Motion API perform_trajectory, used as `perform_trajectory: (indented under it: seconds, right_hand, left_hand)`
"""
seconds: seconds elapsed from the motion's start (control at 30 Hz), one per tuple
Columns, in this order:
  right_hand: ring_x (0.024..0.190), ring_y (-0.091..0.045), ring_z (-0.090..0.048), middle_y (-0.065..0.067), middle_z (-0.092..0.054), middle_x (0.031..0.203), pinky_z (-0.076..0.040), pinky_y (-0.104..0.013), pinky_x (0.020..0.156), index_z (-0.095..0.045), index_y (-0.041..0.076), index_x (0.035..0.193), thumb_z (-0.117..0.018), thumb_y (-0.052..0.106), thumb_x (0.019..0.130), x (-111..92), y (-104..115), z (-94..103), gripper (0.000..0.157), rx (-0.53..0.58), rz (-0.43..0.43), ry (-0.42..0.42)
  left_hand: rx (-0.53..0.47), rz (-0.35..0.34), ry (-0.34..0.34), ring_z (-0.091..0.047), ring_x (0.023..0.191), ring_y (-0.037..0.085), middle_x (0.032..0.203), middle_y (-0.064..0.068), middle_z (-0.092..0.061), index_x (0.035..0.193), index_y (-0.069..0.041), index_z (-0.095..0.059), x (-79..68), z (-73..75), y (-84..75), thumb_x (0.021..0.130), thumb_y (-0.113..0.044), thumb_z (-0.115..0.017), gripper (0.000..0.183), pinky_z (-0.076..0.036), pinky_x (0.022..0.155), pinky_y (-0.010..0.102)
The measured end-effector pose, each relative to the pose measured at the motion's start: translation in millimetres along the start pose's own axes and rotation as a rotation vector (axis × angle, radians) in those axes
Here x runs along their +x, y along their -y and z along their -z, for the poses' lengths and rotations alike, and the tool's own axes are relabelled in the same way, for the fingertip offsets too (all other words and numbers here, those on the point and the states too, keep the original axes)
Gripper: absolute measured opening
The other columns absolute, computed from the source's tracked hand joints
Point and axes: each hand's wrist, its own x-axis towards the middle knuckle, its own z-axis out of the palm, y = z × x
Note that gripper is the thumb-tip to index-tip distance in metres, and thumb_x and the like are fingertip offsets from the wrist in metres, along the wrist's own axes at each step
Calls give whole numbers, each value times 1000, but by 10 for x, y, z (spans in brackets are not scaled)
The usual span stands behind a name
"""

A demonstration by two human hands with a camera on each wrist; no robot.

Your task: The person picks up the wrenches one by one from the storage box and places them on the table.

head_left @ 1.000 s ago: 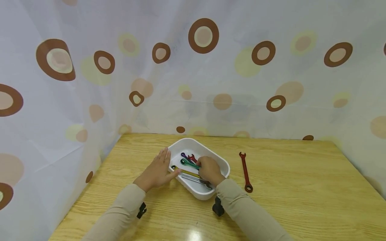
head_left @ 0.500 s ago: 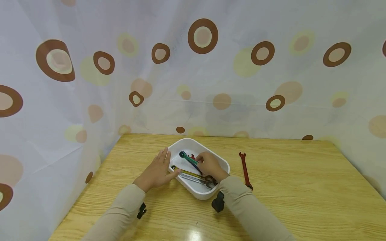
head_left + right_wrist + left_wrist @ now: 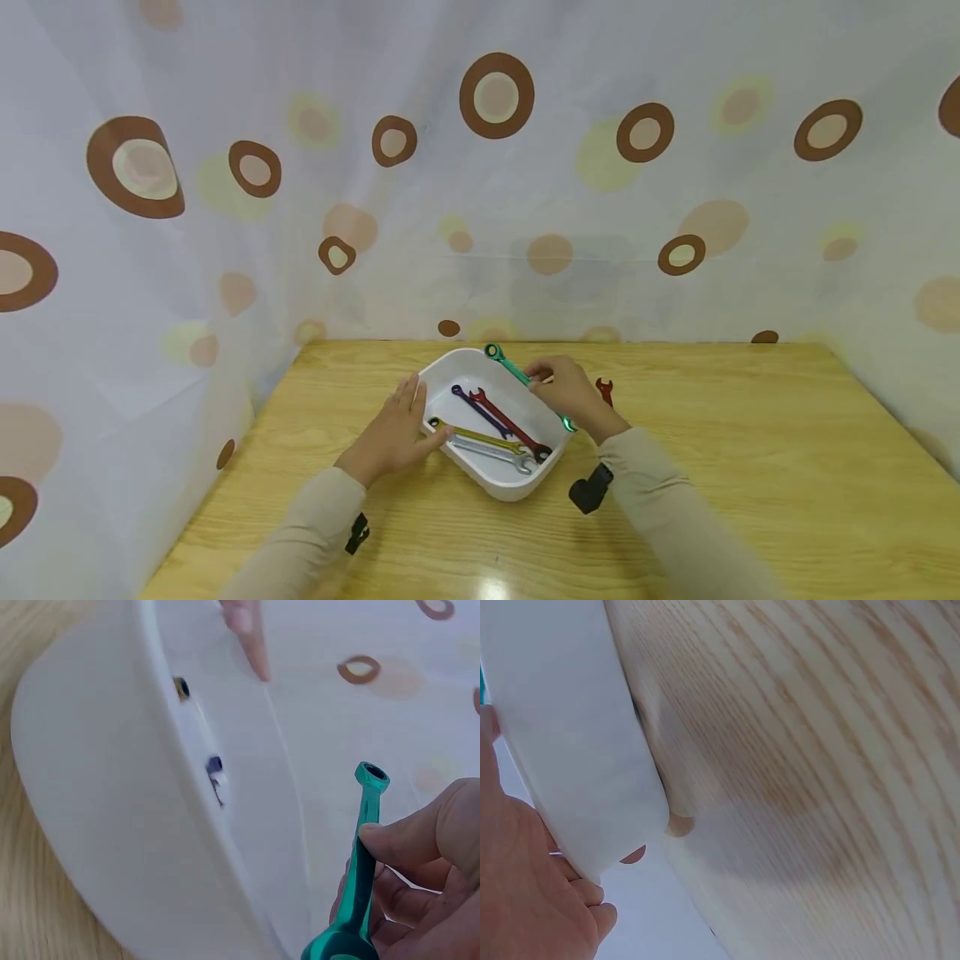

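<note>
My right hand (image 3: 573, 396) pinches a shiny green ratcheting combination wrench (image 3: 513, 369) between thumb and fingers, above the right rim of a white plastic box (image 3: 504, 490). In the right wrist view the ring end of the green wrench (image 3: 366, 802) points away from the thumb. My left hand (image 3: 388, 433) rests on the left rim of the box with fingers extended and thumb spread along the edge. Inside lie a purple wrench (image 3: 482, 409), a red wrench (image 3: 513, 422), a yellow wrench (image 3: 480, 437) and a silver wrench (image 3: 489, 451).
Another red wrench (image 3: 605, 388) lies on the wooden table (image 3: 750, 467) right of the box, partly hidden by the right hand. A white curtain (image 3: 420, 292) with brown circles hangs behind and at the sides.
My right hand has lifted the green wrench out of the box, up and to the right, uncovering the purple and red wrenches. The left hand stays on the rim.
</note>
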Motion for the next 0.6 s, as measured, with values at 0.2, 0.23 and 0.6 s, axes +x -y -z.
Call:
perform_trajectory:
  seconds: [0.2, 0.23, 0.6]
  right_hand:
    - [99, -31, -57, -19, -59, 107, -50, -34, 75, -60, -6, 118, -55, 4, 95, -109, -312, 384, 25, -6, -13, -29]
    - [99, -31, -56, -19, -58, 108, -50, -34, 74, -59, -6, 119, -54, 5, 96, -130, -370, 438, 27, -8, -28, -30]
    - [103, -36, -53, -28, -53, 118, -47, -34, 75, -51, -14, 127, -49, 6, 98, -395, -898, 840, 35, 36, -180, -68]
  left_hand:
    - [-5, 3, -1, -3, 146, 38, 157, 26, -5, 149, 9, -13, -16, -13, -6, 95, -63, -37, 93, -13, 117, 48]
    - [-8, 0, -3, -2, 146, 38, 157, 26, -5, 149, 9, -14, -18, -12, -5, 95, -63, -37, 93, -13, 117, 48]
    - [-21, -6, -10, -3, 146, 39, 157, 26, -6, 148, 10, -15, -29, 16, -32, 96, -60, -39, 91, -12, 118, 47]
